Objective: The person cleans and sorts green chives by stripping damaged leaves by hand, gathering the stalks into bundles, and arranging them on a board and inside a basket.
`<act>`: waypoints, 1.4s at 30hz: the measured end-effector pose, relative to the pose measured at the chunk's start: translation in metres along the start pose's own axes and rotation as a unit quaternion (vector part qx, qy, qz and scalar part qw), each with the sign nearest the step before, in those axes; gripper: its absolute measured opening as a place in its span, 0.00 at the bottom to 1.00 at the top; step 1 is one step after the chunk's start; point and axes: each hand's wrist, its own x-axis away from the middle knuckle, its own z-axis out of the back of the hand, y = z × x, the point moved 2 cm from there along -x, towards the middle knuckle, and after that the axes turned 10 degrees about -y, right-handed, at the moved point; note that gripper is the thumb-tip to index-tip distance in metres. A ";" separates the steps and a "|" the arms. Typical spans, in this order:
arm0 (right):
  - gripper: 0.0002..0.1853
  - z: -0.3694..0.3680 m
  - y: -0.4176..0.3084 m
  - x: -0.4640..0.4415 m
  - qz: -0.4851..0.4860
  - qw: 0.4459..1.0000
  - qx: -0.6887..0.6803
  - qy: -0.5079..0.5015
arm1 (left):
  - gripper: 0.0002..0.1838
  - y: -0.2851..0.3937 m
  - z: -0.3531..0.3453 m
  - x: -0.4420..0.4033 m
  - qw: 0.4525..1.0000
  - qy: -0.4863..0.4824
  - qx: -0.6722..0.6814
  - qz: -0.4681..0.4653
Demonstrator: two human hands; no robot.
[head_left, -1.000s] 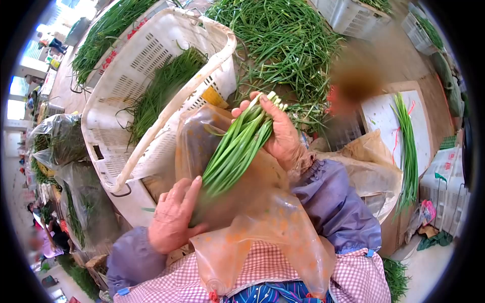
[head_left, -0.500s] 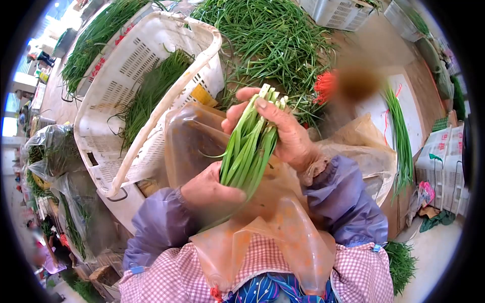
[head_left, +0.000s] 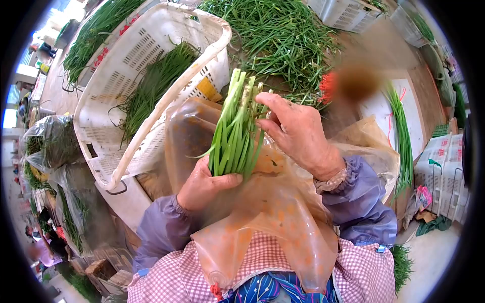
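Through the head camera I see one bunch of chives (head_left: 233, 136) gathered in the left hand (head_left: 206, 183), above the plastic sheet (head_left: 283, 217) spread over the lap. I judge it partly ready: the pale cut ends sit together but at uneven heights, and I see no tie around it. Off to the right, a long bundle (head_left: 400, 131) with a red tie (head_left: 389, 123) about it lies across a white board (head_left: 371, 101). Plenty is left loose: a large heap (head_left: 278, 35) ahead and more leaves (head_left: 156, 83) in the white basket (head_left: 172, 98).

I have the left hand wrapped low round the leaves, thumb across the front, ends pointing up. The right hand (head_left: 303, 134) comes in from the side, wrist bent, index finger and thumb parted at the bunch's upper edge; whether they pinch a stalk, I cannot tell.
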 end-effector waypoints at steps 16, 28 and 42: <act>0.06 0.038 0.000 0.020 0.035 0.756 -0.650 -0.075 | 0.26 -0.020 0.024 0.011 0.986 0.027 0.165 0.017; 0.04 -0.051 -0.007 0.011 -0.039 0.996 -0.081 -0.024 | 0.20 -0.014 0.012 0.009 0.990 0.080 0.110 -0.032; 0.13 0.004 0.096 0.027 -0.166 0.931 -0.321 -0.043 | 0.31 -0.008 0.013 0.012 0.969 0.028 0.247 0.001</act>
